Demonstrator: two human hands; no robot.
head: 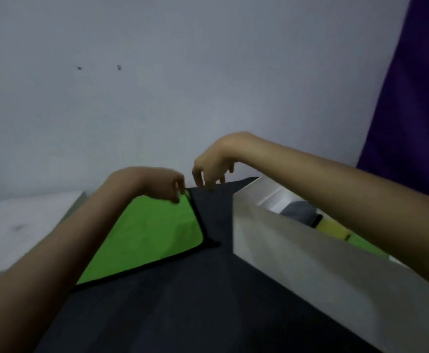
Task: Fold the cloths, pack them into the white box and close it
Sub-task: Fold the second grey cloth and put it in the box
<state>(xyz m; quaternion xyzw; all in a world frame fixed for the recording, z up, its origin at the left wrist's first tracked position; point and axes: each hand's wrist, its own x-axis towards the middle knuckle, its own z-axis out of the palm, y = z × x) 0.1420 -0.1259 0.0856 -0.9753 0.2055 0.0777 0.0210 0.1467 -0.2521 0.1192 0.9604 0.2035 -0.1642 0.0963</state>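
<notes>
A bright green cloth (155, 230) with a black edge lies flat on the dark table (183, 307), left of the white box (310, 256). My left hand (162, 184) pinches the cloth's far right corner. My right hand (213, 164) hovers just right of that corner, fingers apart and pointing down, holding nothing that I can see. The white box stands open at the right. Inside it I see grey (297, 210), yellow (333, 229) and green (363, 244) cloths, partly hidden by my right forearm.
A pale grey wall fills the background, with a purple curtain (417, 98) at the far right. A white surface (22, 225) lies to the left of the table, beyond my left forearm.
</notes>
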